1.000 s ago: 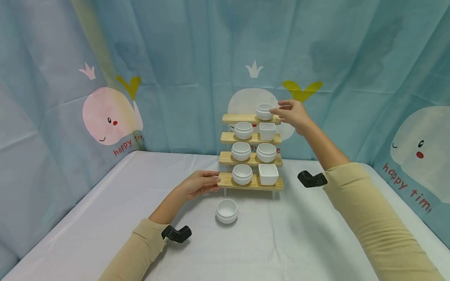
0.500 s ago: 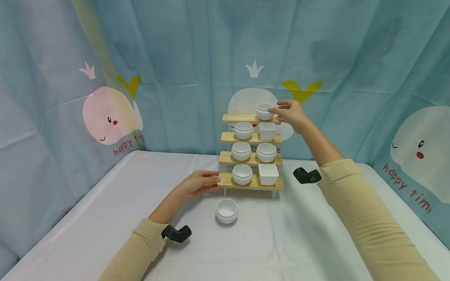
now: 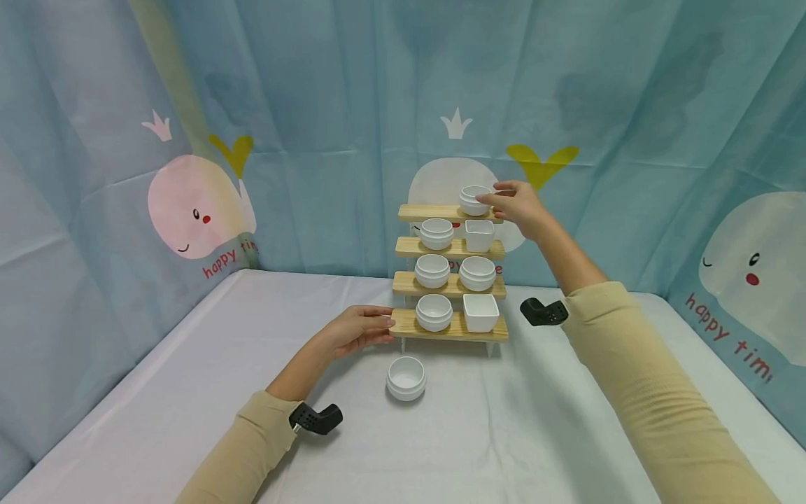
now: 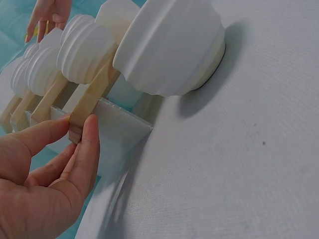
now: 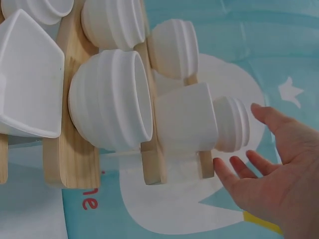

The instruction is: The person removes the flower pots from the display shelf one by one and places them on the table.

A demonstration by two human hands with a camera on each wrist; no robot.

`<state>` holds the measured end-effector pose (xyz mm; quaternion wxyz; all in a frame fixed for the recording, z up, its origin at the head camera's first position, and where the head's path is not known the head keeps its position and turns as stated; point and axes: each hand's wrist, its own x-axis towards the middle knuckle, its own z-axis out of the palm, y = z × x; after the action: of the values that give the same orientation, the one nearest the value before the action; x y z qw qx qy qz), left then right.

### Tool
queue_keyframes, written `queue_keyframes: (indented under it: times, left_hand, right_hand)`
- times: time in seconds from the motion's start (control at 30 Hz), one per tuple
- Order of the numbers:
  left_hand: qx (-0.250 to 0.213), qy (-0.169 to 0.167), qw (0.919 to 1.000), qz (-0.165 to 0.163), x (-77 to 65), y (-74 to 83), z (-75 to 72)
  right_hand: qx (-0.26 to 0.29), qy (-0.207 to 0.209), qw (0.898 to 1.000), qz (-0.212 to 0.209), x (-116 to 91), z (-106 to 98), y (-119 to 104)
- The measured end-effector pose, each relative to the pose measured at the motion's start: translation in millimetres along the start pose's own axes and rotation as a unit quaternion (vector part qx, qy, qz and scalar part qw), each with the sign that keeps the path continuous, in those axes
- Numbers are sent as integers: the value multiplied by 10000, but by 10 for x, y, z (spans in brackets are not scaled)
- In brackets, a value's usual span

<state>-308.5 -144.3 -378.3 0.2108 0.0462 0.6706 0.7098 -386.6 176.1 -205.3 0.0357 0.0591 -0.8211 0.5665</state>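
Note:
A four-tier display stand [image 3: 409, 246] with wooden boards carries small white bowls. My left hand [image 3: 359, 331] pinches the left end of the lowest board [image 4: 84, 112] between thumb and fingers. My right hand [image 3: 519, 208] is at the top tier, its thumb and fingers spread apart beside the round bowl [image 5: 232, 124] there. In the head view, its fingertips overlap that bowl's right side; in the right wrist view, the thumb tip is close to the rim and the palm is open. On the tablecloth before the stand sits another round ribbed bowl [image 3: 406, 379].
Round bowls and square bowls [image 3: 481, 313] fill the lower tiers in pairs. A white cloth [image 3: 189, 392] covers the table. Behind the stand hangs a blue curtain [image 3: 327, 203] with printed figures. Black wrist devices [image 3: 316, 418] are strapped at both sleeves.
My right hand and forearm have shifted slightly left, the fingers reaching a little further over the top bowl. The left hand, the stand and the bowls look unmoved.

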Motion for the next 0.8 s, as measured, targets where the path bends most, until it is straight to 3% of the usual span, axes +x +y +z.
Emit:
queue_keyframes:
  times: [0.8]
  left_hand:
    - [43, 32, 10000, -30, 6, 8, 29]
  right_hand:
    - [-98, 1, 9999, 125, 142, 82, 27]
